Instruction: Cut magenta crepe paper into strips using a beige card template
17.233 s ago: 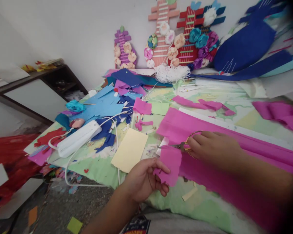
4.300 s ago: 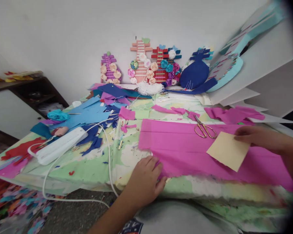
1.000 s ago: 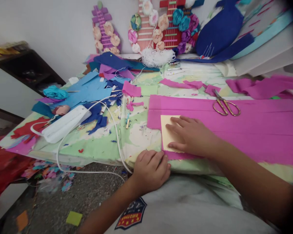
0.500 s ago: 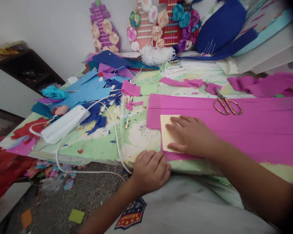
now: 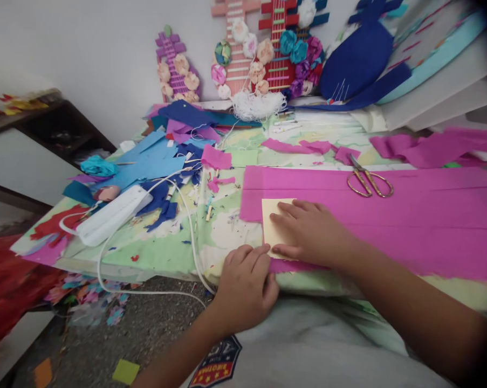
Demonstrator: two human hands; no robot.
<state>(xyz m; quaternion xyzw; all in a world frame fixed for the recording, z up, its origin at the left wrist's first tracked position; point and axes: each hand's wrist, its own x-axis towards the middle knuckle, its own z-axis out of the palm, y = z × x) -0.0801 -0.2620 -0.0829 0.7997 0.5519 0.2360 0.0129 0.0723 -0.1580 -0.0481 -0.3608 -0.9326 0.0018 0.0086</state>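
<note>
A pale yellow paper square (image 5: 268,223) lies on a long sheet of pink crepe paper (image 5: 429,205) near its left end. My right hand (image 5: 316,231) rests flat on the square, fingers spread, pressing it onto the pink sheet. At the front edge of the table, my left hand (image 5: 247,285) is closed, its fingers curled down. Its index fingertip meets the lower left corner of the square, and whatever is under the fingers is hidden. Scissors (image 5: 368,180) with gold-coloured handles lie partly spread on the pink sheet, beyond my right hand.
To the left are a white power strip (image 5: 114,215) with its cable (image 5: 192,231), blue paper scraps (image 5: 150,156) and red scraps (image 5: 61,221). Pink strips (image 5: 433,148) and white string (image 5: 259,105) lie at the back. Decorated paper instruments (image 5: 279,48) lean on the wall.
The view has tilted slightly up. My left hand has shifted a little, its index finger reaching the square's corner. My right hand stays flat on the square.
</note>
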